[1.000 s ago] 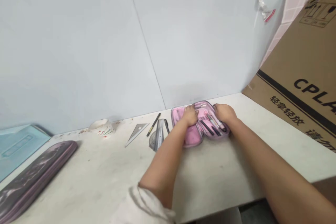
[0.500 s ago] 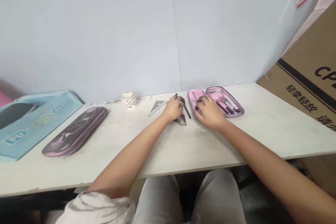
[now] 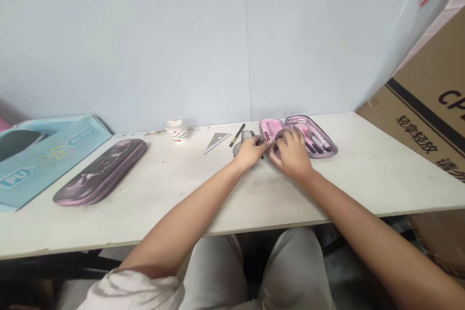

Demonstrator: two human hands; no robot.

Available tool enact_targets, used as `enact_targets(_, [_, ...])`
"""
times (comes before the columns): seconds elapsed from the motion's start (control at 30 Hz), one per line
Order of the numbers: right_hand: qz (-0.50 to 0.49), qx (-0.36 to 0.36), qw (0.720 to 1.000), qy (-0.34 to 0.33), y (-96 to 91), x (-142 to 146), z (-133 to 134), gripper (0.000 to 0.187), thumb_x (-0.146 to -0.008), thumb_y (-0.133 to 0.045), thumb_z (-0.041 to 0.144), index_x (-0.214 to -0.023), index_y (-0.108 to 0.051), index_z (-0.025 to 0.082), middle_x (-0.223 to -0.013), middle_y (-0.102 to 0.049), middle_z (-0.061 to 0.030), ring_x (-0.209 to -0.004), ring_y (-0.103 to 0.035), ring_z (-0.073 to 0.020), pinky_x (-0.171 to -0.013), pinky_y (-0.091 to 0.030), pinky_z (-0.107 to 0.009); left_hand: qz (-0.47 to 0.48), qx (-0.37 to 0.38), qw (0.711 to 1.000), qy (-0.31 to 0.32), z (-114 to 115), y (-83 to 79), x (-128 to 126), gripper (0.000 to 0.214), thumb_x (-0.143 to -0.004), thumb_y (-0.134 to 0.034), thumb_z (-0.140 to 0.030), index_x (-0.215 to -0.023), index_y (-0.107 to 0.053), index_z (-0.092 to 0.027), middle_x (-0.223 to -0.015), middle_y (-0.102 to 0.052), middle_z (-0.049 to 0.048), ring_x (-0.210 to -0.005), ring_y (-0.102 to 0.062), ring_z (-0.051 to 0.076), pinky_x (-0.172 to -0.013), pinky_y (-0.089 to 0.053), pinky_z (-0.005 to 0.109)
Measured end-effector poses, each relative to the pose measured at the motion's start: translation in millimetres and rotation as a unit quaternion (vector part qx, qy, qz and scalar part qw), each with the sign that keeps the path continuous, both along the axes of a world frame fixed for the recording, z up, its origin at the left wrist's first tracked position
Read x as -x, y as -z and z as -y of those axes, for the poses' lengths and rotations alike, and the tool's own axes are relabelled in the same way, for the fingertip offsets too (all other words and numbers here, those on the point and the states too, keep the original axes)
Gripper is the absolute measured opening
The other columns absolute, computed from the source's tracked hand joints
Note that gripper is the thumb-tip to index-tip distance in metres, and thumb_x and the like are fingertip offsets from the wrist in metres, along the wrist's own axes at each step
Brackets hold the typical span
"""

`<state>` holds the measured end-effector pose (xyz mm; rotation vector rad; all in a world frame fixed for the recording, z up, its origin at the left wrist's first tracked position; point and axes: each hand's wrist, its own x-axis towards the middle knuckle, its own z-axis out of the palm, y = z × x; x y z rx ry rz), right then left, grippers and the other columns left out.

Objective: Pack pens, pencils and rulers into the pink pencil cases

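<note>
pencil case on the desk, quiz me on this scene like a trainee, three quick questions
1. True or false: the grey metal triangular set square lies between the small white ceramic cup and the left hand.
2. Which is nearer the long dark purple zip case: A the left hand, or B the right hand?
3. Fill in the gap: the open two-part zip pencil case has a ____ lining.

Key: 1 true; 2 A; 3 pink
</note>
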<state>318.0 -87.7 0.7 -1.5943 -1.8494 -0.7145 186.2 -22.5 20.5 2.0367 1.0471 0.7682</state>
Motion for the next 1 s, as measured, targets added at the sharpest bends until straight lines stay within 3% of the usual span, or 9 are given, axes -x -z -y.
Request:
enact_targets(0.13, [-0.013,-0.069,0.997,0.025,2.9,-38,8,0.020,-0.082,-0.045,0.030,-0.077,-0.059,0.016,-0.092,-0.056,-0.0098,-0.098,-0.046,-0.0238,-0.102,-0.022,-0.047,0.114,0.082,0.988,0.059,5,-2.3,-47,0.031,-0.072,-0.057,-0.044,-0.073,-0.059,-0.013,-0.069,-0.059,0.0014,-0.066,-0.052,0.012,-0.063,-0.040,0.024])
enact_targets(0.23, [-0.033,-0.080,0.993,0.077,7.2,-70,13,0.020,-0.082,-0.045,0.031,-0.079,-0.059,0.017,-0.093,-0.056,-0.0092,-0.098,-0.046,-0.0235,-0.102,-0.023,-0.047,0.134,0.085,0.982,0.104,7,-1.1,-85,0.025,-0.077,-0.051,-0.035,-0.077,-0.060,-0.012,-0.075,-0.062,0.0038,-0.072,-0.055,0.013,-0.069,-0.043,0.025])
enact_targets(0.37, [-0.085,-0.048,0.975,0.201,16.5,-104,16,0.025,-0.081,-0.045,0.033,-0.081,-0.061,0.014,-0.094,-0.055,-0.0124,-0.096,-0.044,-0.0256,-0.096,-0.027,-0.047,0.031,-0.031,0.993,0.110,6,2.3,-127,0.022,-0.080,-0.044,-0.026,-0.085,-0.062,-0.013,-0.086,-0.065,0.0069,-0.083,-0.058,0.016,-0.078,-0.043,0.028])
enact_targets(0.5, [-0.126,0.018,0.953,0.275,25.2,-119,13,0.029,-0.081,-0.042,0.032,-0.082,-0.064,0.012,-0.092,-0.055,-0.0161,-0.095,-0.042,-0.0289,-0.086,-0.030,-0.048,-0.140,-0.187,0.966,0.110,2,9.4,-148,0.027,-0.081,-0.045,-0.024,-0.102,-0.059,-0.014,-0.107,-0.061,0.0119,-0.105,-0.052,0.023,-0.091,-0.038,0.037])
enact_targets(0.6, [-0.134,0.040,0.949,0.283,27.1,-120,10,0.030,-0.080,-0.043,0.032,-0.085,-0.064,0.011,-0.091,-0.055,-0.0168,-0.093,-0.042,-0.0292,-0.085,-0.028,-0.048,-0.222,-0.215,0.946,0.101,1,15.5,-151,0.033,-0.082,-0.044,-0.028,-0.110,-0.056,-0.015,-0.113,-0.057,0.0146,-0.108,-0.050,0.028,-0.092,-0.037,0.042])
enact_targets(0.77, [-0.143,0.064,0.945,0.288,26.8,-119,11,0.031,-0.079,-0.043,0.033,-0.089,-0.063,0.011,-0.092,-0.056,-0.0180,-0.093,-0.042,-0.0295,-0.083,-0.028,-0.046,-0.215,-0.219,0.945,0.111,3,15.8,-143,0.034,-0.084,-0.042,-0.030,-0.113,-0.054,-0.017,-0.112,-0.056,0.0120,-0.109,-0.049,0.024,-0.094,-0.037,0.039])
enact_targets(1.0, [-0.124,0.072,0.943,0.301,31.2,-121,16,0.032,-0.081,-0.041,0.035,-0.088,-0.063,0.012,-0.090,-0.056,-0.0158,-0.092,-0.043,-0.0283,-0.080,-0.030,-0.041,-0.190,-0.223,0.951,0.098,2,-0.5,-94,0.034,-0.085,-0.041,-0.033,-0.111,-0.054,-0.017,-0.113,-0.055,0.0104,-0.108,-0.049,0.023,-0.095,-0.037,0.038])
